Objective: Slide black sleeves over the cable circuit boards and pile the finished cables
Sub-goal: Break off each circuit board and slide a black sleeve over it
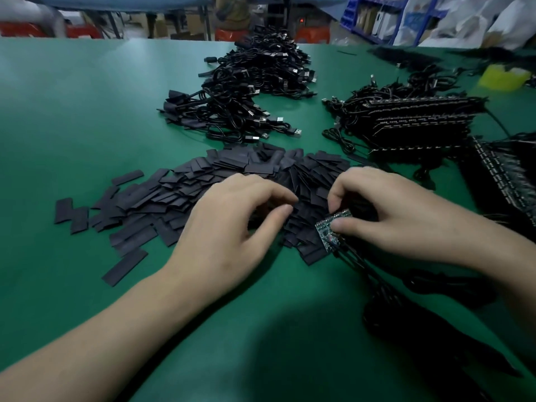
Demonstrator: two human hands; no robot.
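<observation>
Now circuit board (330, 231) in right hand (400, 211), left hand (232, 227) over sleeves (162, 198)

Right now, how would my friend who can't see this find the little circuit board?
On the green table, find the big heap of flat black sleeves. At its right edge the right hand pinches the circuit board: the only speckled, shiny piece among plain black strips, trailing black wires.
</observation>
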